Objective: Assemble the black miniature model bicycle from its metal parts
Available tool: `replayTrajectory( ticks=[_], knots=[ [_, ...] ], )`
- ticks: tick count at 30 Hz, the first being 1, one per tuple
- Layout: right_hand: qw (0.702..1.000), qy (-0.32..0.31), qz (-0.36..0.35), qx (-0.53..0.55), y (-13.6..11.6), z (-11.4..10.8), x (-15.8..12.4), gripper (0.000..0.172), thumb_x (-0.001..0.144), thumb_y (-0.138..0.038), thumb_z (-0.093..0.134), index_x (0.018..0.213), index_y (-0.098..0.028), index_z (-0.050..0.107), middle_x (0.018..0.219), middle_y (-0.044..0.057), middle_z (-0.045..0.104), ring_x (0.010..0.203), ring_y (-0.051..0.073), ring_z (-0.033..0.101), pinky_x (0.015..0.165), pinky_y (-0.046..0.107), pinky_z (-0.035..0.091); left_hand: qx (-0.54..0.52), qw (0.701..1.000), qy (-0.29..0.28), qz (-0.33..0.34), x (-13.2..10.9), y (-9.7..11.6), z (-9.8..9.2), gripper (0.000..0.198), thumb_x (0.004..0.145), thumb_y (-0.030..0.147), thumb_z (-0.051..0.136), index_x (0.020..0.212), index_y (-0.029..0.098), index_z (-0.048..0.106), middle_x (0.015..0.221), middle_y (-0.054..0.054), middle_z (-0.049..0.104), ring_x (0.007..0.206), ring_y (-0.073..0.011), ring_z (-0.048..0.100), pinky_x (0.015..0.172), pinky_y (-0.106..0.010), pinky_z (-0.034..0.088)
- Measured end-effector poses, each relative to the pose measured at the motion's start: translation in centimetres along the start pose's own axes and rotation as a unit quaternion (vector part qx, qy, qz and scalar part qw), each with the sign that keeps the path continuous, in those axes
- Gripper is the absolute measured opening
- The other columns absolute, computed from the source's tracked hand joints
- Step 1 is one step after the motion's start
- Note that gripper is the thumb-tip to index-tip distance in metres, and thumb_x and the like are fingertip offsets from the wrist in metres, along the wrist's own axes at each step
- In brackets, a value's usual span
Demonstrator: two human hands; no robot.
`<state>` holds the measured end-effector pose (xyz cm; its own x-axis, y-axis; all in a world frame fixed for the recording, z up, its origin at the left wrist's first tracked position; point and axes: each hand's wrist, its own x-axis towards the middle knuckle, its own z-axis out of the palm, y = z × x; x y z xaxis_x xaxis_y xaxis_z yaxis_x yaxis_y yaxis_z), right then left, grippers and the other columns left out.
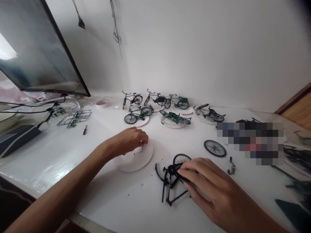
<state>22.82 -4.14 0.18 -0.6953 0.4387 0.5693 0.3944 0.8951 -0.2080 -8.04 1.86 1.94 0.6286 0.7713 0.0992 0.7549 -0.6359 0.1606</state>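
Note:
My left hand (132, 139) is over a white paper plate (131, 165), its fingers curled together beside a small white piece (138, 149); whether they grip it is unclear. At the lower centre, my right hand (209, 184) has its thumb and fingers closed on a black model bicycle frame (170, 181), which lies on the white table. One spoked wheel (181, 158) shows at the frame's far side, partly behind my fingers. A loose black wheel (215, 148) lies beyond my right hand, and a small dark bent part (231, 165) rests right of it.
Several model bicycles (139, 115) stand or lie along the white wall, some on paper plates. A monitor (43, 48), green part frames (75, 118) and a small dark tool (85, 130) are at left. More dark parts (298, 158) lie at right, near a pixelated area.

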Motion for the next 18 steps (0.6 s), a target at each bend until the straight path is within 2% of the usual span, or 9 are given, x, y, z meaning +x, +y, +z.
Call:
replayTrajectory(
  ticks=[4,7,9,13,18],
  knots=[
    [1.0,-0.006,-0.003,-0.003,0.3,0.0,-0.2,0.022,0.092,-0.007,0.059,0.111,-0.015,0.066,0.105,0.008,0.067,0.101,0.022,0.061,0.089,0.038,0.051,-0.004,1.0,0.013,-0.023,-0.9,-0.2,-0.9,0.013,0.096,0.015,0.058,0.095,0.018,0.07,0.094,-0.004,0.073,0.081,-0.0159,0.064,0.073,-0.028,0.047],
    [1.0,-0.002,-0.002,-0.006,0.5,-0.1,-0.2,0.022,0.093,-0.009,0.057,0.113,-0.016,0.065,0.106,0.008,0.067,0.102,0.022,0.061,0.09,0.038,0.05,-0.022,0.997,0.012,-0.067,-2.6,0.2,-1.7,0.012,0.096,0.015,0.058,0.094,0.019,0.069,0.09,-0.002,0.072,0.076,-0.0142,0.063,0.067,-0.026,0.046],
    [1.0,0.001,-0.009,-0.012,0.7,-0.1,-0.3,0.022,0.094,-0.01,0.056,0.114,-0.017,0.064,0.107,0.008,0.067,0.103,0.022,0.061,0.092,0.039,0.048,-0.027,0.997,0.002,-0.075,-3.8,0.9,-1.8,0.011,0.095,0.014,0.059,0.096,0.02,0.068,0.091,-0.001,0.071,0.078,-0.0147,0.063,0.069,-0.026,0.046],
    [1.0,-0.004,-0.013,-0.022,0.9,0.1,-0.4,0.022,0.095,-0.01,0.055,0.113,-0.018,0.063,0.108,0.008,0.067,0.104,0.022,0.062,0.093,0.04,0.047,0.006,0.999,0.006,-0.041,-5.3,2.2,-1.0,0.012,0.098,0.012,0.056,0.1,0.021,0.064,0.095,-0.001,0.069,0.083,-0.0167,0.06,0.079,-0.032,0.044],
    [1.0,-0.001,-0.006,-0.021,0.8,0.1,-0.5,0.021,0.094,-0.011,0.057,0.114,-0.016,0.063,0.107,0.008,0.067,0.105,0.021,0.061,0.093,0.038,0.049,0.065,0.997,0.029,0.0,-5.8,2.6,0.9,0.025,0.104,0.01,0.04,0.089,0.017,0.059,0.085,-0.002,0.063,0.076,-0.0168,0.053,0.084,-0.037,0.041]
  ],
)
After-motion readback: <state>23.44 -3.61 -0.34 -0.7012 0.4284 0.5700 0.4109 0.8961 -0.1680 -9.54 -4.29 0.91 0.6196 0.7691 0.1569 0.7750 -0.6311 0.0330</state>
